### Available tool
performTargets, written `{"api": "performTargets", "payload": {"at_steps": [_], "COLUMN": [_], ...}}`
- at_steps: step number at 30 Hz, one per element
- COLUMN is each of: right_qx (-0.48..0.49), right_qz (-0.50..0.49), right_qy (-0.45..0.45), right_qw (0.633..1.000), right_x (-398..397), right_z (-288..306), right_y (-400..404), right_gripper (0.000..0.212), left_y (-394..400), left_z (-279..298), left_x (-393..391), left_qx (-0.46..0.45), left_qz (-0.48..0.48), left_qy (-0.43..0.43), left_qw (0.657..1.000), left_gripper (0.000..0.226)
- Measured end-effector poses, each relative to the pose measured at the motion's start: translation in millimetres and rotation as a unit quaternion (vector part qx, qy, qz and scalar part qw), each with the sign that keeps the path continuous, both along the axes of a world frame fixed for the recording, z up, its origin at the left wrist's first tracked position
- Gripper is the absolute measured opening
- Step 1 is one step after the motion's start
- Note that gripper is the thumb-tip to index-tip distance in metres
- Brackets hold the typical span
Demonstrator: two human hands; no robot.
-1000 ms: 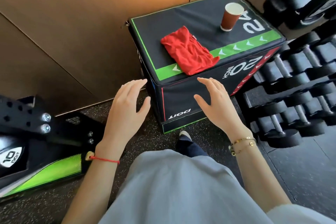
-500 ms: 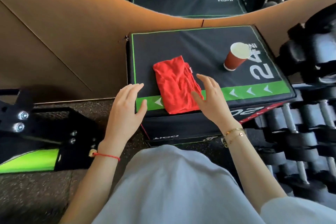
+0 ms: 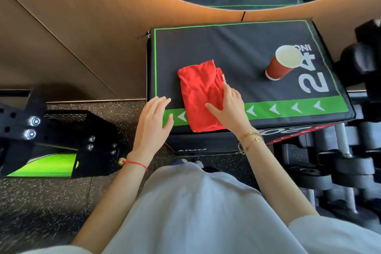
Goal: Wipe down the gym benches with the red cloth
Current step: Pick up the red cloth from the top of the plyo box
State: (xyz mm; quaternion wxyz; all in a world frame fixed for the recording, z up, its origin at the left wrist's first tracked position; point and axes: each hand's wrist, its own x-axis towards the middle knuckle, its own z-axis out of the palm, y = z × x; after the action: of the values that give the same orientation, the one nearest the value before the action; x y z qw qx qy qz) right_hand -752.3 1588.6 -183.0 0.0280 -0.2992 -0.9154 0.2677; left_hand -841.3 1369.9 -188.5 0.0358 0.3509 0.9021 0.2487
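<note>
— Where is the red cloth (image 3: 201, 95)?

— Folded flat on top of the black padded box (image 3: 237, 51), near its front edge, partly over the green arrow stripe (image 3: 288, 108). From the middle of the box top it sits at about seven o'clock.

— And the right hand (image 3: 228, 109)?

— It lies on the cloth's right half, at about four o'clock from the cloth's middle. The fingers are spread and nearly flat, the thumb reaching left across the fabric. The palm is down on it, with nothing gripped or gathered.

— The left hand (image 3: 152, 123)?

— Open and empty, fingers loosely extended, over the box's front left corner. It sits at about eight o'clock from the cloth, just beside it but not touching.

— Anything else on the box?

— A red paper cup (image 3: 281, 64) stands upright at about two o'clock from the cloth, well apart, next to the white "24". Dumbbells (image 3: 350, 163) are stacked to the right of the box.
</note>
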Motion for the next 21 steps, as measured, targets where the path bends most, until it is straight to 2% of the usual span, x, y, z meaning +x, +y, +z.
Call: {"api": "performTargets", "payload": {"at_steps": [6,13,18,21], "right_qx": [0.026,0.026,-0.059,-0.059], "right_qz": [-0.026,-0.027,-0.035,-0.034], "right_qy": [0.004,0.017,0.035,0.015], "right_qw": [0.999,0.999,0.997,0.998], "right_x": [-7,-15,-18,-22], "right_z": [-7,-7,-7,-6], "right_y": [-8,-17,-20,-19], "right_gripper": [0.086,0.078,0.064,0.04], "left_y": [3,2,0,-1], "left_z": [-20,-28,-31,-31], "left_x": [-9,-13,-15,-14], "left_qx": [-0.026,0.004,0.008,0.008], "left_qz": [-0.007,-0.012,-0.019,-0.022], "left_qy": [-0.006,0.007,0.014,0.015], "left_qw": [1.0,1.0,1.0,1.0], "left_gripper": [0.043,0.039,0.039,0.039]}}
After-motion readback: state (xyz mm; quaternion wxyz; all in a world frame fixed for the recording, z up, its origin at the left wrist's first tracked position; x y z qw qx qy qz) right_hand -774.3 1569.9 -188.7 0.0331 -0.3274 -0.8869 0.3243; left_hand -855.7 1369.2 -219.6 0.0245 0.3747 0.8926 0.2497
